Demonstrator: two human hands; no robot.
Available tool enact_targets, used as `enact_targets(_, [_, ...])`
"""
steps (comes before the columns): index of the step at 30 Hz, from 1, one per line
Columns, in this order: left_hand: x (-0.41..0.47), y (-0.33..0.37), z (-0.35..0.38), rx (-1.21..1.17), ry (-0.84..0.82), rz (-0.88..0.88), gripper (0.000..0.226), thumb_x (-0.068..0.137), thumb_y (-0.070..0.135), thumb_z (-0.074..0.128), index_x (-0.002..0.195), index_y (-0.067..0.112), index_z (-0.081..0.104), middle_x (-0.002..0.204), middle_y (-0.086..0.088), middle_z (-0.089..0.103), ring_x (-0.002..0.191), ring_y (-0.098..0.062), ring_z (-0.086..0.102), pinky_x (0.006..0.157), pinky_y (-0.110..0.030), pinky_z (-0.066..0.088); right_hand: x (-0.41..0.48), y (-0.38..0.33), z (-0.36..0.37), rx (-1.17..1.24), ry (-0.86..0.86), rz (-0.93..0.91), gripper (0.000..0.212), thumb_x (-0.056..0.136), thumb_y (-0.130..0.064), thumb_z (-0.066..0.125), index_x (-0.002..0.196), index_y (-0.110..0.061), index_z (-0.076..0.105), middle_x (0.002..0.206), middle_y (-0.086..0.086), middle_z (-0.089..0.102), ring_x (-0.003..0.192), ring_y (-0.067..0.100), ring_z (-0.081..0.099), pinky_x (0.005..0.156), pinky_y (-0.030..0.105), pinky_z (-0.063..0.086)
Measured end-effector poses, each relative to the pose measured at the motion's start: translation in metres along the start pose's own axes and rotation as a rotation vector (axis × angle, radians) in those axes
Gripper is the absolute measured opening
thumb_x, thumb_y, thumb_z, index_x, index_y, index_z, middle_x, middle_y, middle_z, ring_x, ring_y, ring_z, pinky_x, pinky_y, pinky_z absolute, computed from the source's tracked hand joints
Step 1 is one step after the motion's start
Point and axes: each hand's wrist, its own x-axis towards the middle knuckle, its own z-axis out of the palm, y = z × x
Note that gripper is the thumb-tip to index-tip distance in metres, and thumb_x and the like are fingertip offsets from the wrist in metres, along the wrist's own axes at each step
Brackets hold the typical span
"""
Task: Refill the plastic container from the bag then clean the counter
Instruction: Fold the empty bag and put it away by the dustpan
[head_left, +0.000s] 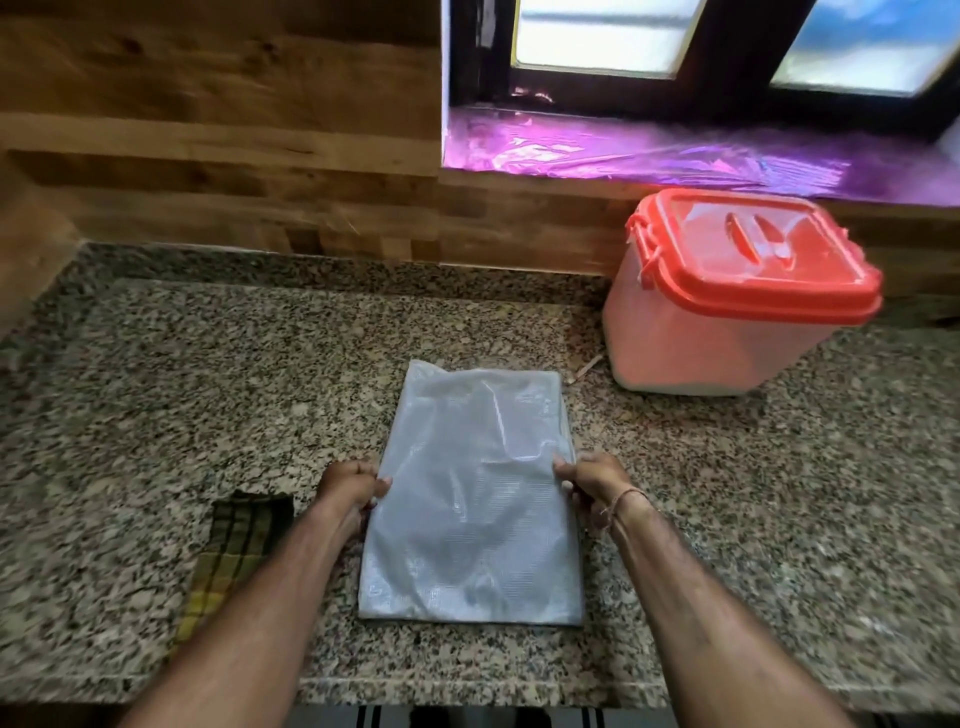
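Note:
A flat, empty white woven plastic bag lies on the granite counter in front of me. My left hand pinches the bag's left edge about halfway along. My right hand pinches the right edge at the same height; a thin thread band circles that wrist. The plastic container stands at the back right of the counter, translucent with an orange-red lid shut on top. White contents show through its lower walls.
A dark checked cloth lies on the counter left of my left forearm. A wood-panelled wall runs behind the counter. A window sill covered in purple film sits above the container.

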Motion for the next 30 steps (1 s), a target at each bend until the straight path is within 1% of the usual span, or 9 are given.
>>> enact_targets(3, [0.001, 0.001, -0.002, -0.128, -0.011, -0.022, 0.023, 0.096, -0.001, 0.064, 0.118, -0.004, 0.067, 0.063, -0.006, 0.065, 0.026, 0.001, 0.039, 0.028, -0.010, 0.027, -0.006, -0.004, 0.003, 0.160, -0.083, 0.025, 0.008, 0.096, 0.007, 0.058, 0.093, -0.001, 0.059, 0.078, 0.015, 0.061, 0.041, 0.014, 0.061, 0.036, 0.021, 0.050])
enact_targets(7, [-0.001, 0.005, -0.007, -0.178, 0.001, -0.040, 0.019, 0.094, 0.013, 0.071, 0.079, 0.007, 0.063, 0.037, 0.007, 0.049, 0.023, 0.000, 0.036, 0.028, -0.009, 0.026, -0.012, -0.007, 0.002, 0.292, -0.144, 0.065, 0.029, 0.092, -0.012, 0.070, 0.108, 0.010, 0.060, 0.079, 0.028, 0.072, 0.052, 0.025, 0.072, 0.046, 0.031, 0.061])
enact_targets(11, [-0.008, 0.025, -0.010, -0.200, -0.006, -0.040, 0.024, 0.098, 0.012, 0.066, 0.076, 0.008, 0.055, 0.045, -0.006, 0.060, 0.023, -0.004, 0.044, 0.026, -0.011, 0.030, -0.017, -0.016, -0.005, 0.411, -0.106, -0.021, 0.040, 0.088, -0.032, 0.074, 0.097, 0.005, 0.062, 0.083, 0.022, 0.072, 0.055, 0.022, 0.071, 0.048, 0.027, 0.061])
enact_targets(15, [-0.023, 0.059, -0.017, -0.377, -0.051, 0.024, 0.012, 0.098, 0.010, 0.063, 0.092, 0.001, 0.062, 0.052, -0.007, 0.066, 0.036, -0.008, 0.059, 0.037, -0.015, 0.050, -0.025, -0.040, -0.010, 0.402, -0.079, -0.141, 0.056, 0.081, -0.045, 0.077, 0.104, 0.005, 0.066, 0.073, 0.015, 0.075, 0.063, 0.023, 0.071, 0.061, 0.032, 0.060])
enact_targets(18, [-0.037, 0.078, -0.021, -0.441, -0.054, 0.153, 0.028, 0.087, 0.032, 0.079, 0.091, 0.006, 0.070, 0.067, -0.004, 0.067, 0.053, -0.013, 0.062, 0.049, -0.019, 0.057, -0.036, -0.062, -0.017, 0.466, -0.094, -0.235, 0.039, 0.088, -0.027, 0.076, 0.103, 0.007, 0.066, 0.096, 0.019, 0.071, 0.086, 0.028, 0.070, 0.074, 0.034, 0.063])
enact_targets(21, [-0.049, 0.083, -0.022, -0.451, 0.012, 0.275, 0.025, 0.087, 0.022, 0.079, 0.072, 0.014, 0.060, 0.066, -0.002, 0.064, 0.055, -0.012, 0.061, 0.051, -0.020, 0.055, -0.048, -0.074, -0.020, 0.470, -0.088, -0.330, 0.024, 0.083, -0.018, 0.081, 0.088, -0.002, 0.063, 0.097, 0.021, 0.071, 0.086, 0.028, 0.071, 0.077, 0.036, 0.063])
enact_targets(25, [-0.055, 0.051, -0.021, -0.347, 0.061, 0.363, 0.045, 0.087, 0.010, 0.074, 0.051, 0.022, 0.050, 0.055, 0.002, 0.055, 0.056, -0.017, 0.049, 0.053, -0.027, 0.040, -0.055, -0.060, -0.015, 0.403, -0.030, -0.355, 0.030, 0.071, -0.018, 0.088, 0.068, -0.013, 0.059, 0.085, 0.022, 0.071, 0.077, 0.029, 0.069, 0.073, 0.040, 0.058])
enact_targets(28, [-0.063, 0.005, -0.014, -0.252, 0.112, 0.258, 0.042, 0.083, 0.004, 0.076, 0.056, 0.020, 0.047, 0.059, -0.003, 0.050, 0.059, -0.018, 0.044, 0.058, -0.028, 0.033, -0.050, -0.027, -0.005, 0.280, 0.089, -0.323, 0.035, 0.066, -0.018, 0.090, 0.063, -0.015, 0.056, 0.077, 0.015, 0.069, 0.064, 0.023, 0.063, 0.058, 0.033, 0.052])
enact_targets(30, [-0.067, -0.021, -0.007, -0.182, 0.197, 0.178, 0.033, 0.082, -0.002, 0.076, 0.068, 0.014, 0.050, 0.068, -0.006, 0.052, 0.062, -0.019, 0.045, 0.056, -0.028, 0.033, -0.045, -0.002, 0.005, 0.307, 0.129, -0.257, 0.029, 0.065, -0.018, 0.090, 0.077, -0.008, 0.066, 0.086, 0.016, 0.073, 0.068, 0.023, 0.065, 0.062, 0.036, 0.056])
